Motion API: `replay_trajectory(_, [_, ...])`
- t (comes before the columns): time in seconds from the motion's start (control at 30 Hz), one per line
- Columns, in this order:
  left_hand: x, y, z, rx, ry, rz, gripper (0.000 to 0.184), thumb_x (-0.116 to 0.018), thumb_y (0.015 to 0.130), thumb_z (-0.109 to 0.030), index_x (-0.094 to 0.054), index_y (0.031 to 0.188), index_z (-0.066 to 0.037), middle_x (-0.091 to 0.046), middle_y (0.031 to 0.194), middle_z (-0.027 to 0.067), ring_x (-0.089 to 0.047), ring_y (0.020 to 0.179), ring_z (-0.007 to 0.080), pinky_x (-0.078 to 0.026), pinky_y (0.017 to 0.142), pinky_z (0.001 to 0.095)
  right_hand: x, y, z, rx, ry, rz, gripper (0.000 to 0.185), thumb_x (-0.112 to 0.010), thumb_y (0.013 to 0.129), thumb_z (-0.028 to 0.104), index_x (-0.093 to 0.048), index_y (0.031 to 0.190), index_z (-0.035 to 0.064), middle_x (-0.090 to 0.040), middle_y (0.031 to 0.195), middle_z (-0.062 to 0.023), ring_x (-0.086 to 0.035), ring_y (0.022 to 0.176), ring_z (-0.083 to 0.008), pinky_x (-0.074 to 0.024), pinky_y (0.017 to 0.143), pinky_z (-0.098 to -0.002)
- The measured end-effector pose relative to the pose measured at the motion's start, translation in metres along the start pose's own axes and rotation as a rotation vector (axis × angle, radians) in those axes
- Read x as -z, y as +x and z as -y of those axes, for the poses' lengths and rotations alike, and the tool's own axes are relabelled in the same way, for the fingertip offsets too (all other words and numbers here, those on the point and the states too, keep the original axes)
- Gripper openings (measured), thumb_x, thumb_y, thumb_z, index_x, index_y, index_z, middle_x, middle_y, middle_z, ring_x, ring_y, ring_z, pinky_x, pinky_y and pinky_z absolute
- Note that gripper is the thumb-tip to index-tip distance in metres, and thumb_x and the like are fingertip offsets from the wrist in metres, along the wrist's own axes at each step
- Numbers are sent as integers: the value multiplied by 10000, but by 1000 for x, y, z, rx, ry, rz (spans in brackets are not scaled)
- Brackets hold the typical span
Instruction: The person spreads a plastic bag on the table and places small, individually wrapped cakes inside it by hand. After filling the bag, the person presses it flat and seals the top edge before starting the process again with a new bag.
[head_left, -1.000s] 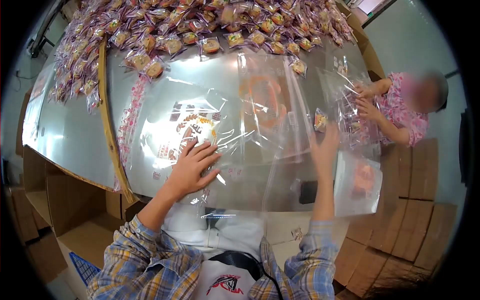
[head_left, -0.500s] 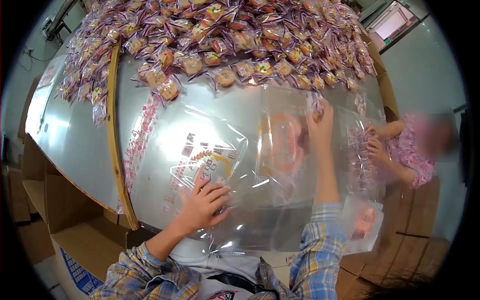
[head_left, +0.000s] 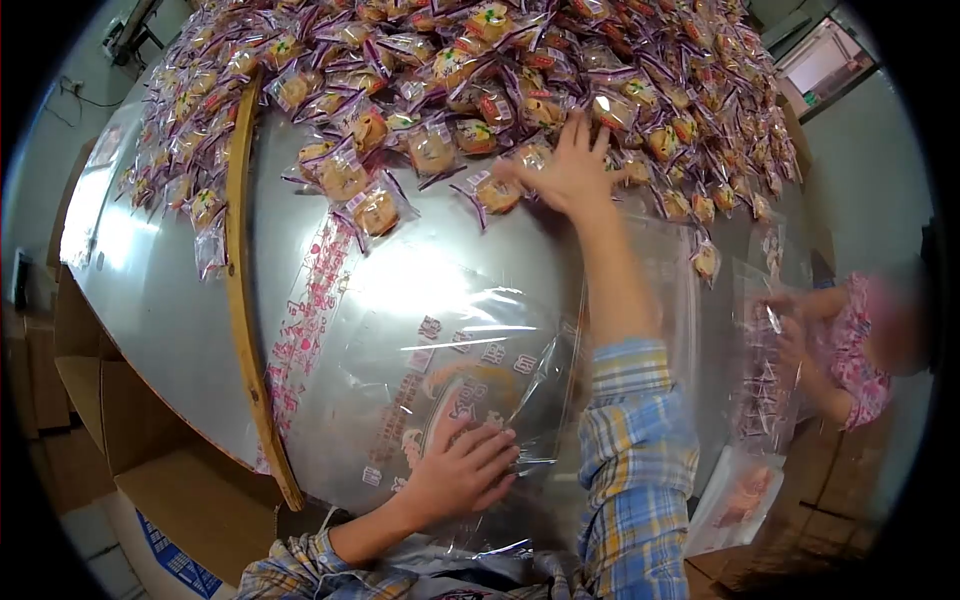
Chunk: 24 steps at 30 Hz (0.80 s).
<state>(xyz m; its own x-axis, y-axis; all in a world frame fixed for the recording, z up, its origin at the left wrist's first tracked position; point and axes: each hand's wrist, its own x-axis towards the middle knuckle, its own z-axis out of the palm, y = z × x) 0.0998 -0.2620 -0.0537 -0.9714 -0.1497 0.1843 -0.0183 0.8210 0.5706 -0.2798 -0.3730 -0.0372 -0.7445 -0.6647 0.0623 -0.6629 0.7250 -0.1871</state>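
My left hand lies spread on a clear printed plastic bag at the near side of the metal table. My right hand reaches forward, fingers spread, over the front edge of a big heap of wrapped cookies. Under or beside its thumb is a wrapped cookie with purple-edged film. Whether the palm touches the packets beneath cannot be seen. Left of that hand, another wrapped cookie lies on the bare metal.
A wooden strip runs along the table's left part. Cardboard boxes stand below the left edge. At the right, a co-worker's hands are at a clear bag of packets. A stack of printed bags lies near the right corner.
My right hand has let go of a small packet near the right and moved forward and left to the heap, fingers now spread. My left hand and the printed bag have shifted in view.
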Motion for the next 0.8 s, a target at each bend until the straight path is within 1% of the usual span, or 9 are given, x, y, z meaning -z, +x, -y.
replay_trajectory(0.07, [-3, -1, -1, -3, -11, -1, 364, -746, 875, -332, -736, 1157, -103, -679, 1299, 40, -603, 1222, 224, -393, 1121, 482, -4, -1, 6, 34, -92, -38, 1602, -509, 566, 1055, -9, 1648, -16, -168, 1733, -145, -184, 1576, -389, -134, 1126, -835])
replay_trajectory(0.13, [-3, 5, 1, -9, -17, -12, 363, -747, 873, -328, -736, 1155, -100, -677, 1306, 44, -602, 1226, 227, -392, 1120, 484, -3, 0, 13, 13, -84, -26, 1525, -624, 621, 961, -50, 1657, 1, -311, 1675, -141, -340, 1499, -368, -268, 1086, -810])
replay_trajectory(0.23, [-1, 6, -3, -3, -33, -5, 376, -758, 865, -326, -733, 1168, -106, -672, 1316, 42, -600, 1231, 223, -387, 1124, 485, -11, 10, 22, -83, -55, -93, 1361, -745, 674, 803, -190, 1645, 27, -467, 1546, -107, -466, 1374, -332, -411, 1003, -723])
replay_trajectory(0.33, [-4, 6, 0, -19, -13, 1, 400, -769, 858, -330, -727, 1192, -114, -668, 1323, 39, -598, 1233, 216, -381, 1132, 483, -9, 17, 34, -136, -156, -174, 1141, -803, 719, 655, -340, 1581, 68, -528, 1444, -76, -501, 1317, -306, -472, 934, -636])
replay_trajectory(0.37, [-4, 6, 1, -31, -9, 0, 392, -758, 863, -327, -727, 1185, -106, -669, 1322, 44, -599, 1233, 219, -385, 1127, 483, -5, 20, 34, -148, -127, -167, 1019, -798, 742, 639, -425, 1510, 83, -520, 1461, -68, -489, 1336, -309, -470, 948, -641])
replay_trajectory(0.47, [-3, 4, -1, -15, -41, 10, 398, -743, 873, -331, -719, 1194, -98, -668, 1326, 49, -596, 1237, 217, -386, 1125, 479, -15, 34, 19, -90, -98, -199, 951, -801, 760, 610, -459, 1481, 93, -509, 1478, -60, -484, 1343, -311, -466, 949, -649])
replay_trajectory(0.63, [-1, 7, -1, -22, -34, 1, 395, -738, 878, -335, -718, 1187, -90, -665, 1327, 53, -595, 1238, 215, -384, 1131, 477, -22, 34, -13, 136, -155, -322, 643, -744, 872, 444, -533, 1389, 125, -660, 1264, -77, -602, 1199, -324, -490, 870, -616])
replay_trajectory(0.73, [-2, 7, -1, -16, -38, 24, 408, -760, 872, -358, -718, 1197, -113, -660, 1330, 48, -592, 1248, 221, -360, 1151, 488, -9, 33, -31, 190, -42, -408, 584, -739, 884, 428, -549, 1336, 110, -671, 1230, -81, -615, 1181, -339, -502, 850, -599])
replay_trajectory(0.8, [-5, 6, 1, -31, -44, -13, 398, -758, 871, -360, -721, 1182, -114, -665, 1316, 47, -593, 1243, 219, -360, 1152, 488, 8, 33, -42, 203, 67, -475, 575, -726, 896, 427, -540, 1308, 72, -678, 1158, -154, -633, 1125, -390, -516, 855, -564])
